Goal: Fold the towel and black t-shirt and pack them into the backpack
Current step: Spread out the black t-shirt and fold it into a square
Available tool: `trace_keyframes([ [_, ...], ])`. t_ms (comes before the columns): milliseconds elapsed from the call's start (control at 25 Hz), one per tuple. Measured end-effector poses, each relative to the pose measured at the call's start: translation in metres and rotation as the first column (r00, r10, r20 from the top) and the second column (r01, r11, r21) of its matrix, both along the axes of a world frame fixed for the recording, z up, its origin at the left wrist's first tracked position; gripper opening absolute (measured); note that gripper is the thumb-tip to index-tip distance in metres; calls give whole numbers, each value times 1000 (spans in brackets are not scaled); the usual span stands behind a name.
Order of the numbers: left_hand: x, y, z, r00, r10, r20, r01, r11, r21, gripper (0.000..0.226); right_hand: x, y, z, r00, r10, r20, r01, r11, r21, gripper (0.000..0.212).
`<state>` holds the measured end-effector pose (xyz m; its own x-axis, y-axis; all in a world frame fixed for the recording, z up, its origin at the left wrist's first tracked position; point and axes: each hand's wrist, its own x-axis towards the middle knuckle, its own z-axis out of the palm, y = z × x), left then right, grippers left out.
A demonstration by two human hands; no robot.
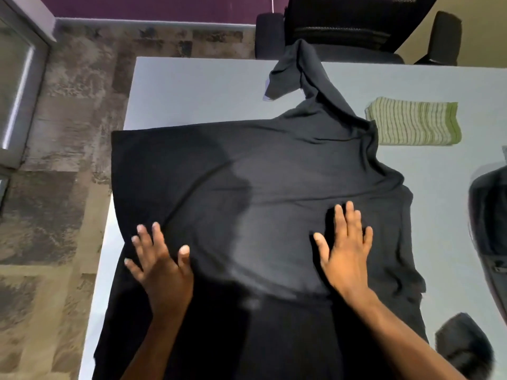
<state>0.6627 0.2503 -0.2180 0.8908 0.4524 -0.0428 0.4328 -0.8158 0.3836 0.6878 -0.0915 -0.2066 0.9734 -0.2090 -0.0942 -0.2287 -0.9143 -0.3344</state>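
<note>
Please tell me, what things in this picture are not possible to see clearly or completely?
- Backpack: head view, cut off by the right edge; whether it is open cannot be told.
- Black t-shirt: its near part runs past the bottom edge; both forearms cover some.
- Table: its middle is hidden under the shirt.
- Dark object at lower right: blurred, unidentifiable.
- Towel: folded, inner layers hidden.

No writing, label, brand or number can be read anywhere. The black t-shirt (pixel 247 187) under the fingers (pixel 348 215) shows plain cloth, and the striped towel (pixel 414 122) beyond them bears only stripes; any small tag may be lost to blur.
</note>
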Motion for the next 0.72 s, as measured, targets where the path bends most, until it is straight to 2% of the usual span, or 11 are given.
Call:
trace_keyframes([
  [120, -61, 0, -12, 994, -33, -109, 45, 993, 109, 77, -38, -19, -10, 994, 88, -68, -94, 991, -96, 74],
  [200, -76, 3, -16, 991, -58, -118, 75, 987, 142, 78, -42, -27, -13, 989, 130, -71, -138, 982, -126, 72],
  [400, -87, 9, -16, 980, -91, -176, 117, 983, 143, 77, -47, -49, -14, 983, 176, -56, -180, 981, -75, 70],
  [520, -101, 9, -12, 983, -113, -145, 132, 983, 125, 74, -73, -53, -1, 989, 148, 26, -147, 988, -43, 68],
  [600, -124, 8, -10, 994, -63, -95, 75, 988, 138, 70, -114, -49, 6, 993, 89, 79, -89, 996, -6, 66],
  [720, -178, 9, -9, 996, -39, -79, 50, 988, 143, 72, -191, -47, 3, 998, 14, 56, -16, 999, 35, 68],
])
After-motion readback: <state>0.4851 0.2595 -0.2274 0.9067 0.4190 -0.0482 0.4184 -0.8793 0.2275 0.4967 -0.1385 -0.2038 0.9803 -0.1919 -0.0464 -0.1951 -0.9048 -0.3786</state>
